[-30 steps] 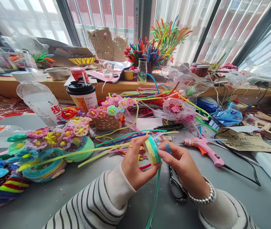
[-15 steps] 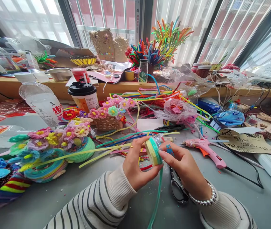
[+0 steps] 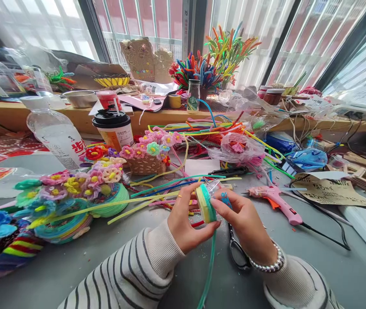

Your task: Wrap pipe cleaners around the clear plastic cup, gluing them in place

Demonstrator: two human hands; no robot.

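Observation:
A small round piece wrapped in yellow and green pipe cleaner (image 3: 204, 203) is tilted between the fingers and thumb of my left hand (image 3: 186, 219). Clear plastic (image 3: 213, 185) sticks out at its upper right. From its lower side a long green pipe cleaner (image 3: 210, 266) hangs towards me. My right hand (image 3: 244, 221) is closed at the piece's green side, its thumb pressing on the edge; the other fingertips are partly hidden. Beneath that hand lies a pair of black-handled scissors (image 3: 239, 254). Loose yellow pipe cleaners (image 3: 150, 201) stretch out left of my left hand.
A pink glue gun (image 3: 281, 203) with its cord lies on the right. Pipe-cleaner flowers and coiled baskets (image 3: 105, 206) crowd the left, near a water bottle (image 3: 56, 133) and a lidded cup (image 3: 114, 128). Behind my hands are a utility knife (image 3: 230, 172) and heaped pipe cleaners (image 3: 199, 128).
My right hand has shifted slightly left, its thumb pressed along the green edge. The wrapped piece stays in my left hand, and the hanging green pipe cleaner has swung slightly left.

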